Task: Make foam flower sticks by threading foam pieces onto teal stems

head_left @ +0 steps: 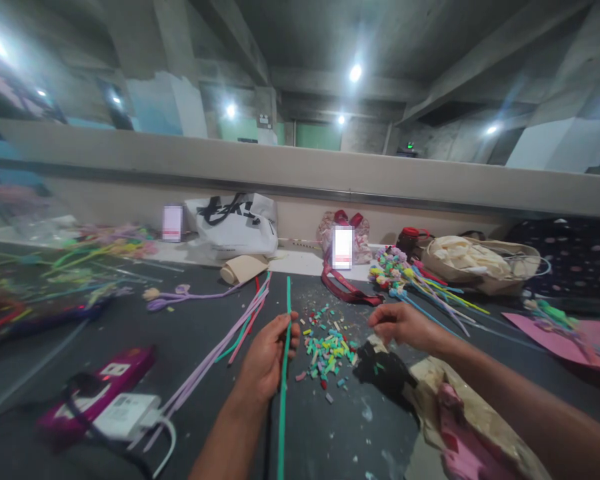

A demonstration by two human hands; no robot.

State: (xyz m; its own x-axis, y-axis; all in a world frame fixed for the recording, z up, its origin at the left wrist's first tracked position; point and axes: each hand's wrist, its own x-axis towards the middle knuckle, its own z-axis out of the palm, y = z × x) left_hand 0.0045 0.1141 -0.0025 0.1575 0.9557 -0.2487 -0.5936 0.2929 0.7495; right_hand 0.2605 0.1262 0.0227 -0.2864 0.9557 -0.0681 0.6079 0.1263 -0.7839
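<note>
The left hand point(267, 357) pinches a long green strip point(282, 427) between thumb and fingers, so the strip rises past the fingertips and runs down below them towards the near edge. The right hand point(410, 325) is apart from the strip, its fingers bent and bunched towards the thumb; I cannot tell whether the tips meet or pinch anything small. Between the two sets of fingers, a little nearer than the right ones, small coloured pieces point(330, 353) lie scattered on the dark table point(353, 433). Just below the right fingertips is a black thing with a pale top, too unclear to name, and nearer still, under the right forearm, a pink tool point(457, 427) rests on crumpled paper point(427, 380). Left of the left fingers lie purple strips point(205, 365), with a white charger point(125, 415) farther out. Beyond the left fingers sits a white bag point(245, 230); beyond the right ones, a bunch of coloured flowers point(393, 267).
</note>
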